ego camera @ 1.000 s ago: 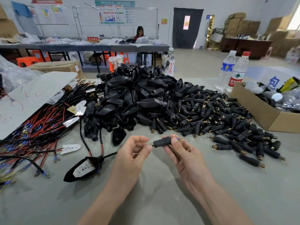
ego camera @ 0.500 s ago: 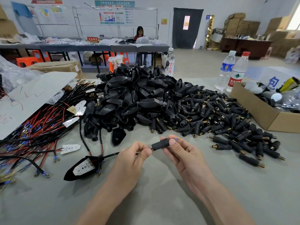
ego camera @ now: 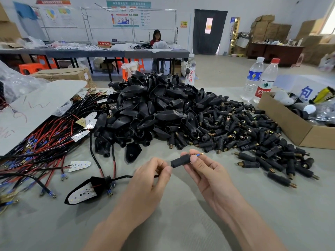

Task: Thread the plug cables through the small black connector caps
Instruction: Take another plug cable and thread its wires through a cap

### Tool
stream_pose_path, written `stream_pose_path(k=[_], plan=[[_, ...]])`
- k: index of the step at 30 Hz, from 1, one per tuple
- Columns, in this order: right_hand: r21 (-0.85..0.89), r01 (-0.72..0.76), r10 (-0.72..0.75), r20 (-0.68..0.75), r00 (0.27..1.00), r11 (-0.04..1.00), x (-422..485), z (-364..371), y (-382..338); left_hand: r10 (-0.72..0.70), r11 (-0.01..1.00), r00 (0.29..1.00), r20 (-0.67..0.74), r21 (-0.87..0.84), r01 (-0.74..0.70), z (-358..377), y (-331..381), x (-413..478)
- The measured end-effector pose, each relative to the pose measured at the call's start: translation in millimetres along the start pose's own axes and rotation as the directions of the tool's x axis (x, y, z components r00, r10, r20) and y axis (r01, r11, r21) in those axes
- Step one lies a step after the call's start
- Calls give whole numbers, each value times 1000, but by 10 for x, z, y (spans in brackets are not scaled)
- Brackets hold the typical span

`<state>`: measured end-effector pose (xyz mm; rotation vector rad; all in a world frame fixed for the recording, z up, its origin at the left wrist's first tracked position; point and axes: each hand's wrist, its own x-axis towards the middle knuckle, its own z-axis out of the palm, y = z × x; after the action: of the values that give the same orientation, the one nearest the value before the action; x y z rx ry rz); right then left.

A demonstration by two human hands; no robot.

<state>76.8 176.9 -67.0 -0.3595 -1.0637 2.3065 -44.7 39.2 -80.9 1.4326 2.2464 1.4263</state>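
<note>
Clearly one cable (ego camera: 125,177) is through: its blue-and-brass tip (ego camera: 198,154) pokes out the far end of the small black cap (ego camera: 180,160), which is held above the tabletop (ego camera: 181,223). The right hand (ego camera: 208,173) pinches the cap between thumb and fingers (ego camera: 192,151). The left hand (ego camera: 150,180) pinches the cable just behind it. Overall the job looks barely begun, since a heap of loose caps (ego camera: 244,127) and a tangle of red and black wires (ego camera: 36,147) lie waiting.
</note>
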Motion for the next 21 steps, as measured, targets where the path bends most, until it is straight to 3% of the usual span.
stream_pose_path(k=[10, 21], plan=[[112, -63, 68, -36, 997, 992, -6, -12, 9, -34, 980, 993, -116, -198, 10, 36, 29, 28], [177, -51, 65, -72, 995, 983, -69, 83, 44, 62, 998, 991, -118, -20, -65, 38, 57, 15]])
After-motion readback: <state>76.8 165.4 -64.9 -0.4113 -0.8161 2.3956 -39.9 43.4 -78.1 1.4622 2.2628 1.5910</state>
